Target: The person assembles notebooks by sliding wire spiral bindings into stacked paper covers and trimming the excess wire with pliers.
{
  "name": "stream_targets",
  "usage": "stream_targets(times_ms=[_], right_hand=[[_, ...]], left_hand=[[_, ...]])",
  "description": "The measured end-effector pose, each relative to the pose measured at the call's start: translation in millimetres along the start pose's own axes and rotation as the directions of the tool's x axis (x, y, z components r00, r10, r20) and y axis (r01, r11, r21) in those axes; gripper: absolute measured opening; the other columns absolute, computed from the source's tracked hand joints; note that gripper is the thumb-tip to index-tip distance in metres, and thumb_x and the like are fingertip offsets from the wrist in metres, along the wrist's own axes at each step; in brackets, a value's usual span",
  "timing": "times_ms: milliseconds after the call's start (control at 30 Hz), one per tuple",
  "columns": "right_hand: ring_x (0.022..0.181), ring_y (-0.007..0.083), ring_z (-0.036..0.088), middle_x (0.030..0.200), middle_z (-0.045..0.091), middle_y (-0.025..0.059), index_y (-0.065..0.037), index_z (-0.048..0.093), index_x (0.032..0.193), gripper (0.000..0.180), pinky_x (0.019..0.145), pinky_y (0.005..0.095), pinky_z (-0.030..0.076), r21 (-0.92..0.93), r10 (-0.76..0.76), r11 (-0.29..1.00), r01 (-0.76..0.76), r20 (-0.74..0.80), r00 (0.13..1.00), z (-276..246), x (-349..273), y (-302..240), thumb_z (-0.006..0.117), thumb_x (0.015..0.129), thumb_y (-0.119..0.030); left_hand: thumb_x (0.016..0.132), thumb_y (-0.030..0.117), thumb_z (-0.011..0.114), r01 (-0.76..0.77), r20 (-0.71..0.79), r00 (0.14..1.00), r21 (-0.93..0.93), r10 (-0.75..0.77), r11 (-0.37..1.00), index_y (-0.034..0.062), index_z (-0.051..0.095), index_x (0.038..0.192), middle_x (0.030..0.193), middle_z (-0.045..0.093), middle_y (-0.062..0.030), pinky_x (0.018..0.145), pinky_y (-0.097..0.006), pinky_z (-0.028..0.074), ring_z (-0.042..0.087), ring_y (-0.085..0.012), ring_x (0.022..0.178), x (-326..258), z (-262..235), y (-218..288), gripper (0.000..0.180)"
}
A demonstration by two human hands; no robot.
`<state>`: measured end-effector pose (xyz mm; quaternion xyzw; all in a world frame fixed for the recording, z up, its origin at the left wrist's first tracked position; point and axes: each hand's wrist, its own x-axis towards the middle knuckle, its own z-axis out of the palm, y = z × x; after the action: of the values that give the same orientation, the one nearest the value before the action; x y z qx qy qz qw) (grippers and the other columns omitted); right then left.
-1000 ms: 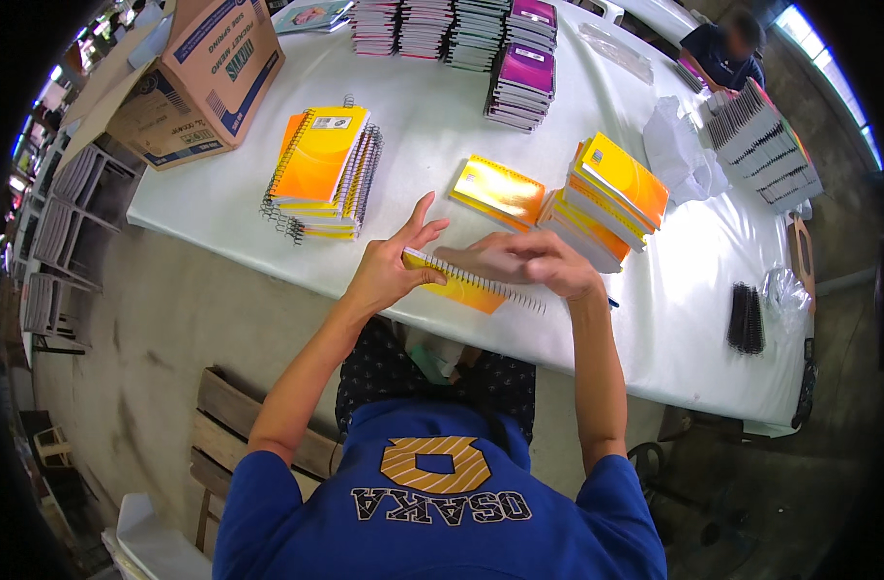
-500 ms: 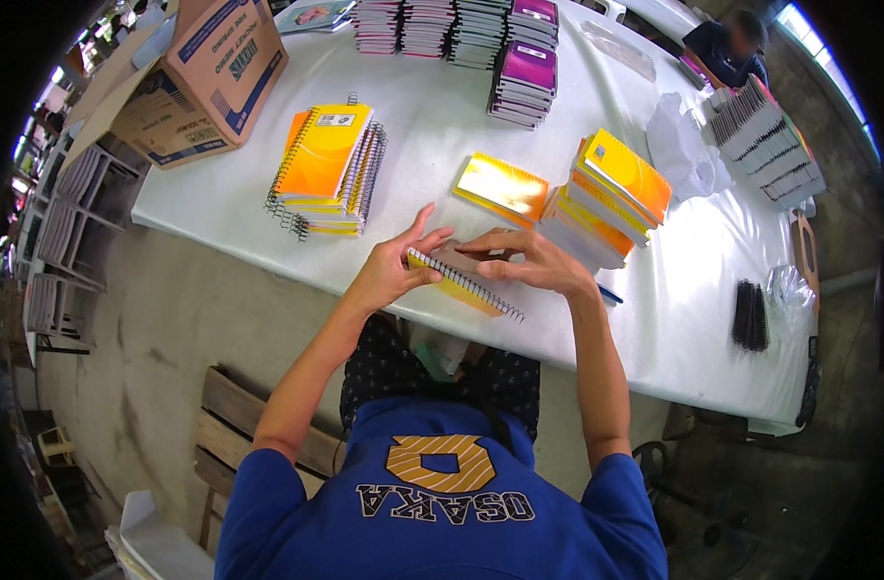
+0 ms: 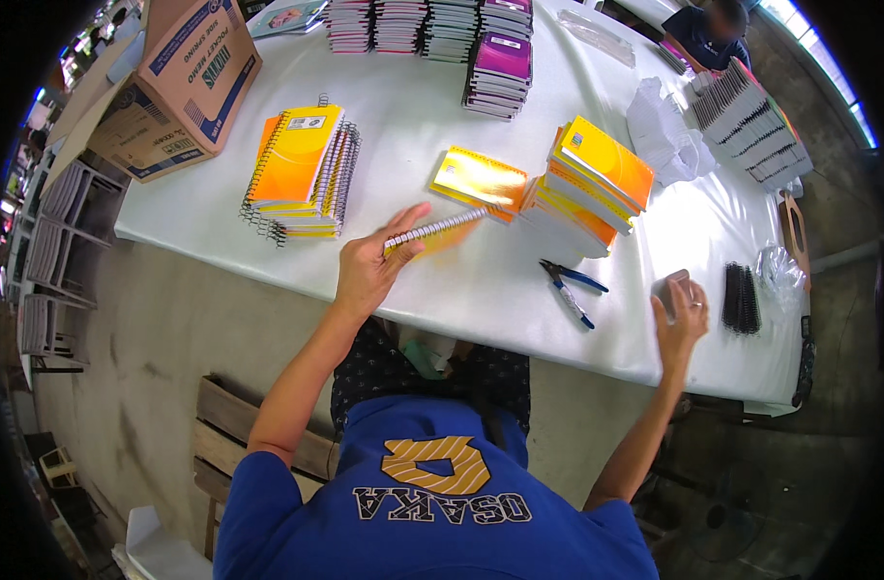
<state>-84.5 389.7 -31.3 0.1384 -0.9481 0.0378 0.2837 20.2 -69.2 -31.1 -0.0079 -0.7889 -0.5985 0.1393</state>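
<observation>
My left hand (image 3: 369, 266) grips a yellow spiral notebook (image 3: 452, 229) at its near left end, with the coil edge turned up. Far to the right, my right hand (image 3: 684, 324) has its fingers around a small greyish-brown flat piece (image 3: 672, 283) at the table surface; its exact kind is unclear. Beside that hand lies a bunch of black spiral coils (image 3: 741, 298). Between the hands rest blue-handled pliers (image 3: 573, 290). Just beyond the held notebook is a shiny yellow-orange notebook (image 3: 476, 179), next to a stack of yellow notebooks (image 3: 597, 174).
Coil-bound yellow notebooks (image 3: 302, 174) are piled at left, near an open cardboard box (image 3: 186, 87). Purple and grey notebook stacks (image 3: 500, 72) stand at the back. Crumpled white plastic (image 3: 664, 135) and a tall notebook stack (image 3: 751, 126) lie at right, where another person (image 3: 708, 39) sits.
My right hand has left the notebook and moved right with the greyish piece, uncovering the pliers. My left hand keeps the notebook, whose free end now tilts up and away.
</observation>
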Motion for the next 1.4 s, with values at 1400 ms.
stream_targets(times_ms=[1400], right_hand=[[0.071,0.0135,0.058,0.088,0.061,0.0074,0.001,0.061,0.122,0.031,0.066,0.0270,0.051,0.867,-0.555,0.384,-0.319,0.492,0.670,-13.9,54.1,-208.2,0.048,0.099,-0.015]], left_hand=[[0.077,0.030,0.075,-0.216,-0.072,0.873,0.831,0.483,0.513,0.0160,0.060,0.130,0.114,0.069,-0.0059,0.078,-0.036,0.055,0.066,-0.0295,0.104,-7.6,4.0,26.5,0.056]])
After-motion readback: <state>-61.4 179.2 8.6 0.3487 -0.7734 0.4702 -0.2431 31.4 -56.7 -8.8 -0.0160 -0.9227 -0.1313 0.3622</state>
